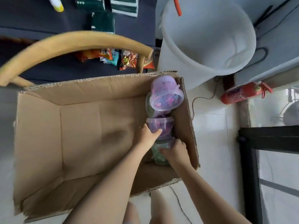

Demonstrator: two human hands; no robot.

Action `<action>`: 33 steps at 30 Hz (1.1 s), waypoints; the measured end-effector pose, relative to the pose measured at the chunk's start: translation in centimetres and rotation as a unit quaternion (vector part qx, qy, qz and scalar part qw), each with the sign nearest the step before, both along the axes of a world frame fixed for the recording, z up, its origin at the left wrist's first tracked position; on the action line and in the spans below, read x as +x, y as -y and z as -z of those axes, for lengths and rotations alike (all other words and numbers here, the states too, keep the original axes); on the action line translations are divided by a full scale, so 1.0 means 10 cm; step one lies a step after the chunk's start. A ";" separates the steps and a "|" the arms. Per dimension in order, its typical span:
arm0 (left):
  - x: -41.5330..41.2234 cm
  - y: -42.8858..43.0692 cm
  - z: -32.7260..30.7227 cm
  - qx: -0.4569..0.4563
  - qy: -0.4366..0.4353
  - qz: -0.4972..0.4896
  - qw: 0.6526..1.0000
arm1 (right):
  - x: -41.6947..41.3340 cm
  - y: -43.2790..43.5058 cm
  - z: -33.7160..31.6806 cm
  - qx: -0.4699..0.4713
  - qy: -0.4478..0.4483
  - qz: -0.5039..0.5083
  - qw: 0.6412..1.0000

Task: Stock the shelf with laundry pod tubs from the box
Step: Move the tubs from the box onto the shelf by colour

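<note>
A large open cardboard box (77, 130) stands on the floor, with a few laundry pod tubs lined up along its right wall. The farthest purple tub (165, 94) lies tilted on top of another. My left hand (148, 135) reaches into the box and grips a purple tub (163, 126) in the middle of the row. My right hand (175, 150) grips a green tub (159, 156) at the near end, its fingers curled over the rim. The dark shelf (64, 68) runs behind the box.
A curved wooden chair back (68, 44) arches over the box's far edge. Snack packets (116, 58) and dark green packs (103, 21) lie on the shelves. A big white bucket (208, 39) and a red fire extinguisher (242, 92) stand to the right; cables run across the white floor.
</note>
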State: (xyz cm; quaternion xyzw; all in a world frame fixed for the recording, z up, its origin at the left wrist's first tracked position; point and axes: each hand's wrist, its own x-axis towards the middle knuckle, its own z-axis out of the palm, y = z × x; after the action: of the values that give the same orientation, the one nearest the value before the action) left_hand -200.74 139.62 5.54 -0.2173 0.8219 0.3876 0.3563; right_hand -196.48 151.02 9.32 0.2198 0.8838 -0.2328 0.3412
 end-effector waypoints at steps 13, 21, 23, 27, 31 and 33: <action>-0.13 -0.26 0.87 0.298 0.103 -0.098 0.944 | 0.12 -0.01 0.59 -0.060 0.081 0.049 0.994; 0.11 0.31 0.73 0.135 -0.014 -0.246 0.960 | 0.10 0.07 0.70 -0.087 0.072 0.085 0.990; 0.23 0.51 0.73 0.119 -0.024 -0.271 0.955 | 0.06 0.08 0.71 -0.089 0.087 0.084 0.989; 0.57 0.82 0.71 0.109 -0.040 -0.309 0.944 | 0.04 0.12 0.69 -0.089 0.085 0.059 0.991; 0.79 1.03 0.68 0.115 -0.041 -0.330 0.936 | 0.08 0.16 0.72 -0.095 0.076 0.049 0.991; 0.89 1.09 0.67 0.132 -0.042 -0.324 0.936 | 0.08 0.18 0.73 -0.102 0.075 0.077 0.989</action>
State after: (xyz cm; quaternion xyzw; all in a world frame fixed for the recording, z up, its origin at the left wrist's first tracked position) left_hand -191.84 128.71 -1.14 -0.4058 0.6627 0.5961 0.2019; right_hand -195.72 149.22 1.99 0.2684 0.8077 -0.3299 0.4084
